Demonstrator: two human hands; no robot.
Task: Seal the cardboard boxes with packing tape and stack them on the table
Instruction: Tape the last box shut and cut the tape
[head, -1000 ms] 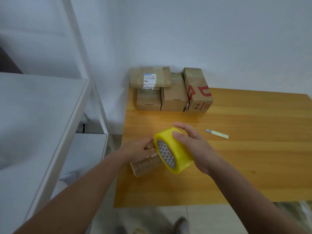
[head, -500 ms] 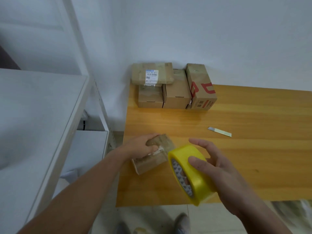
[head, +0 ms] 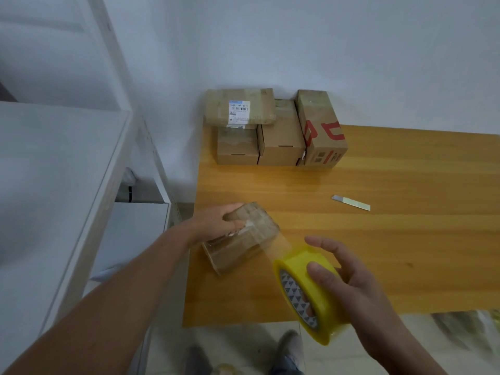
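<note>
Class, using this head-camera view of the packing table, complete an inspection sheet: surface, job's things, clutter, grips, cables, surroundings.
Surface: orange-brown wooden table, glossy, set against the wall.
Job's things: small brown cardboard box near the left front corner; yellow roll of clear packing tape, a strip stretched from it to that box; four brown cardboard boxes grouped at the back corner, a flat labelled one on top.
Clutter: small cutter blade with pale handle, lying flat, apart from the boxes.
Grips: left hand holds the small box down; right hand grips the tape roll at the table's front edge.
Cables: nothing seen.
Surroundings: white wall; white shelf unit to the left; pale tiled floor.
</note>
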